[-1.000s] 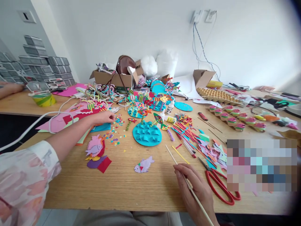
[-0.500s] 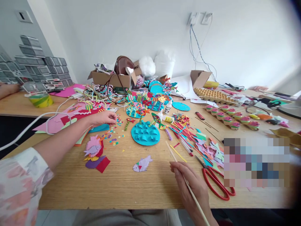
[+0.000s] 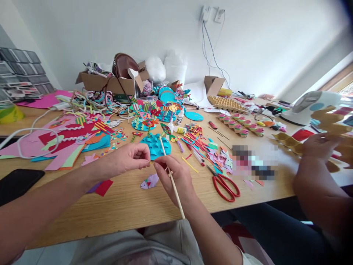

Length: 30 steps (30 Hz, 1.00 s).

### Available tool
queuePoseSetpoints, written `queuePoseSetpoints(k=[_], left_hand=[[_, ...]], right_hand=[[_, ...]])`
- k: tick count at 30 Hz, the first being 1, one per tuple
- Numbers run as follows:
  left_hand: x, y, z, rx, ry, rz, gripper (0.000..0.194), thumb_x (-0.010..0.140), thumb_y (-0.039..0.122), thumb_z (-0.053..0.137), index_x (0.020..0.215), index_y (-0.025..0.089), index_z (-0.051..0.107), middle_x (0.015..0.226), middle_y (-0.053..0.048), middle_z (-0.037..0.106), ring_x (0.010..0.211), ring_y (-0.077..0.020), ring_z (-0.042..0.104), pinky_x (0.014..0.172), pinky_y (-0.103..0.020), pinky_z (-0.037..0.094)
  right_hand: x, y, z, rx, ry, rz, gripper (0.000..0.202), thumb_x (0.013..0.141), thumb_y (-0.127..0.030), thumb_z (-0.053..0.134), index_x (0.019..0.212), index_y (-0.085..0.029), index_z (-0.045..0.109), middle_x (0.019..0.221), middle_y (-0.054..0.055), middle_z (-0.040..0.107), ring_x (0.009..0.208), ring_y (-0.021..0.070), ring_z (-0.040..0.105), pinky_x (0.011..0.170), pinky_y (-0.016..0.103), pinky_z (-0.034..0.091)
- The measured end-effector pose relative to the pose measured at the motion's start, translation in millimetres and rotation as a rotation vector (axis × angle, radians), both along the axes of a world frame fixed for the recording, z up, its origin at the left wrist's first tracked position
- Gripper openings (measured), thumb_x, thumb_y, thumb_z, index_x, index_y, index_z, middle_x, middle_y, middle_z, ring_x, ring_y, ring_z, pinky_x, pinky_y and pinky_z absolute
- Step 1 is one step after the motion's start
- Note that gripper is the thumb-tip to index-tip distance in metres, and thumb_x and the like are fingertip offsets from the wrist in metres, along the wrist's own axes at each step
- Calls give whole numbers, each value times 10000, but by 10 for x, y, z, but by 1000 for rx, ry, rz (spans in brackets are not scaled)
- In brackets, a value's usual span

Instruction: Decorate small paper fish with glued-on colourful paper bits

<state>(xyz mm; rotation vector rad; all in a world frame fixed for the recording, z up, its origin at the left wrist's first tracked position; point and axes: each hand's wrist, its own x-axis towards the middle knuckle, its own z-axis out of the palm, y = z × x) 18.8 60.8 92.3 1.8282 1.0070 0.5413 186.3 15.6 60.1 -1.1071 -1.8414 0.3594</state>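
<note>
My left hand point(image 3: 134, 159) is closed in a pinch above the table; whatever its fingertips hold is too small to make out. My right hand point(image 3: 178, 178) grips a thin pale wooden stick point(image 3: 177, 194) like a pen, its tip slanting up and away. The fingertips of both hands nearly meet. Just below them lies a lilac paper fish point(image 3: 148, 182) with a small red and green patch, partly covered by my right hand. Behind the hands sits a turquoise oval base point(image 3: 156, 145) with raised paper scales. Small coloured paper dots point(image 3: 117, 137) lie scattered beyond my left forearm.
Red-handled scissors point(image 3: 225, 187) lie right of my right hand, near paper scraps point(image 3: 222, 160). Glue bottles point(image 3: 179, 117) stand behind the base. At the right, another person's hand point(image 3: 317, 147) is at an egg-carton piece point(image 3: 329, 123). A black phone-like slab point(image 3: 20, 184) lies left.
My left hand has moved from the paper dots to the right and nearer, meeting my right hand. My right hand has shifted left with the stick. The view has turned right, showing another person's arm.
</note>
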Motion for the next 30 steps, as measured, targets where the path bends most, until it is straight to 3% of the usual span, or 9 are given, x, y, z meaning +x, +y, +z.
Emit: queuePoseSetpoints(k=[8, 13, 17, 21, 25, 30], left_hand=[[48, 8, -64, 5, -17, -58, 158, 706, 317, 553, 701, 162, 522, 594, 44, 495, 553, -84, 450, 504, -197, 340], [62, -12, -59, -29, -44, -12, 147, 710, 316, 540, 734, 174, 510, 638, 27, 545, 595, -106, 505, 540, -215, 389], [62, -37, -96, 119, 23, 15, 160, 738, 335, 505, 781, 186, 542, 680, 19, 556, 625, -117, 506, 563, -226, 395], [97, -79, -157, 235, 162, 76, 187, 737, 345, 487, 693, 176, 554, 601, 27, 507, 569, -111, 461, 512, -222, 340], [118, -148, -248, -103, 42, 73, 280, 743, 417, 468, 629, 165, 511, 527, 35, 441, 492, -97, 417, 443, -210, 314], [134, -263, -275, -431, -174, 70, 317, 787, 452, 483, 692, 152, 523, 609, 19, 491, 521, -78, 437, 436, -178, 304]], right_hand=[[5, -6, -77, 41, 37, 24, 99, 775, -143, 520, 723, -169, 600, 641, 10, 596, 579, 110, 542, 563, 200, 428], [35, -3, -133, 45, 61, -17, 93, 782, -148, 517, 721, -185, 577, 652, -5, 594, 582, 104, 531, 573, 197, 425], [74, -20, -142, 92, 26, -45, 106, 796, -137, 503, 723, -182, 565, 646, -1, 586, 587, 107, 527, 577, 201, 422], [113, -61, -201, 167, -109, -72, 141, 847, -157, 457, 773, -167, 577, 694, 36, 588, 637, 128, 534, 590, 223, 416], [156, -124, -307, 247, -313, -68, 205, 888, -189, 413, 809, -163, 601, 703, 52, 566, 667, 152, 520, 603, 248, 398], [190, -171, -372, 330, -463, -25, 220, 895, -185, 409, 828, -165, 617, 667, 43, 533, 626, 154, 478, 583, 265, 360]])
